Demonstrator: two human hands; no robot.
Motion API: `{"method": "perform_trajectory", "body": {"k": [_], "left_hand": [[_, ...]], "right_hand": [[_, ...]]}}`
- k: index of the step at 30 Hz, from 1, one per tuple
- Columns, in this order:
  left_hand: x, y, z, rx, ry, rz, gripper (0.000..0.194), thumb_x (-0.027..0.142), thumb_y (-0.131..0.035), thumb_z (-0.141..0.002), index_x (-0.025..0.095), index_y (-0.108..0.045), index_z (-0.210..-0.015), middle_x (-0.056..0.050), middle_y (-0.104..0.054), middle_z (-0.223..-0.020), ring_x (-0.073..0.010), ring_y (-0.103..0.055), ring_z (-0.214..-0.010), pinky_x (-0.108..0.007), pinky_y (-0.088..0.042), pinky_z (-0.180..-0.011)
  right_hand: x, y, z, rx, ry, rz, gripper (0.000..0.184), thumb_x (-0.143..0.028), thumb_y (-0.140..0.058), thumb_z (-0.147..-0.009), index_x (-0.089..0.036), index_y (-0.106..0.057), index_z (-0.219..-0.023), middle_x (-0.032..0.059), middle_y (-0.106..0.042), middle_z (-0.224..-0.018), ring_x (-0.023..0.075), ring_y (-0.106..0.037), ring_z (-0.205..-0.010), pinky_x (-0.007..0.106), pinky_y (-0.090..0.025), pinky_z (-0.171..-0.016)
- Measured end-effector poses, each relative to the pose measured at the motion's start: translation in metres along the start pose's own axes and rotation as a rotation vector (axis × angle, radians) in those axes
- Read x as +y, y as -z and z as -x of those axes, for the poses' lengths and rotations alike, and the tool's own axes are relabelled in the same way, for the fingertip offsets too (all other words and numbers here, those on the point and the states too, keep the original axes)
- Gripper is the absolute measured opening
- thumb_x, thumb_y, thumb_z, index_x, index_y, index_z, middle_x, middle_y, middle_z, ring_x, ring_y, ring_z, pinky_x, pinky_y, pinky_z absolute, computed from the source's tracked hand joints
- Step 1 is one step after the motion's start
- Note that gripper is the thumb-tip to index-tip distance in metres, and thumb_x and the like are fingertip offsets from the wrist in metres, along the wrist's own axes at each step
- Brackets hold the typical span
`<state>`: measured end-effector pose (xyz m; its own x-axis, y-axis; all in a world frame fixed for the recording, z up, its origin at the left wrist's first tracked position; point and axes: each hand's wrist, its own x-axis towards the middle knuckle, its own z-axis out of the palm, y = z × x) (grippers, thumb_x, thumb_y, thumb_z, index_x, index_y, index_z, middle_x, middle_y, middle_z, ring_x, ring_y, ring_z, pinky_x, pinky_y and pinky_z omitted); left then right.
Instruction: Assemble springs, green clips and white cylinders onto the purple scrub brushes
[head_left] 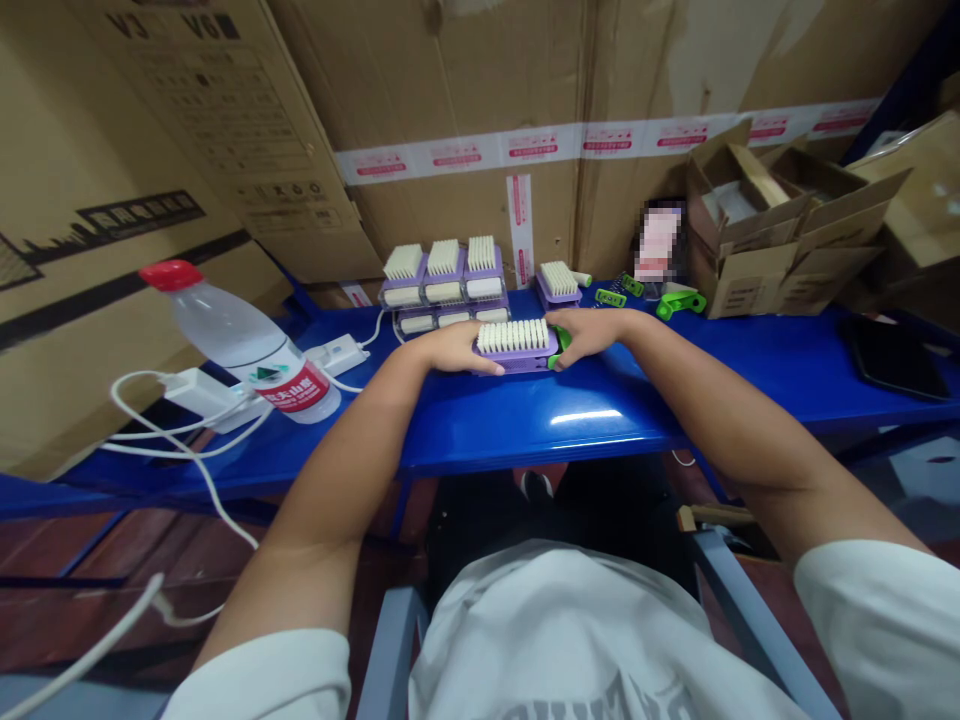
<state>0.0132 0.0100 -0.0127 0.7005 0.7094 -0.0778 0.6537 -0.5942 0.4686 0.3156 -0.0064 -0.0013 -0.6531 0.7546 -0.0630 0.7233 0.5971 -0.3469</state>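
Close to the table's front edge, a purple brush (517, 352) lies sideways with its rows of cream bristles facing up. My left hand (456, 347) is closed around its left end, the thumb along the near side. At the other end, my right hand (589, 331) grips a green plastic piece (559, 346) against the brush; the fingers partly hide where the two meet. Behind my left hand stand several stacked purple brushes (442, 275) with cream bristles and pale rollers. Another purple brush (559, 284) sits behind my right hand, beside loose green parts (611, 297).
A red-capped water bottle (259, 345) leans at the left, near a white power strip (206, 393) and cables. On the right are a larger green part (681, 303), an open cardboard box (772, 270) and a black phone (892, 355). Tall cartons (450, 90) back the blue table (525, 425).
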Motion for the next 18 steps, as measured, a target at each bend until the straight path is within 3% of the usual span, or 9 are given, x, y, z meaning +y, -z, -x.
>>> {"method": "perform_trajectory", "body": {"k": [18], "left_hand": [[0.0052, 0.0005, 0.0013, 0.017, 0.072, -0.038, 0.096, 0.07, -0.087, -0.07, 0.024, -0.067, -0.151, -0.008, -0.075, -0.152, -0.037, -0.072, -0.137, -0.042, -0.057, -0.115]], "right_hand": [[0.0004, -0.0013, 0.0004, 0.015, 0.019, 0.002, 0.065, -0.044, -0.094, -0.065, -0.017, -0.07, -0.119, 0.0136, -0.078, -0.121, 0.0373, -0.073, -0.107, 0.051, -0.06, -0.098]]}}
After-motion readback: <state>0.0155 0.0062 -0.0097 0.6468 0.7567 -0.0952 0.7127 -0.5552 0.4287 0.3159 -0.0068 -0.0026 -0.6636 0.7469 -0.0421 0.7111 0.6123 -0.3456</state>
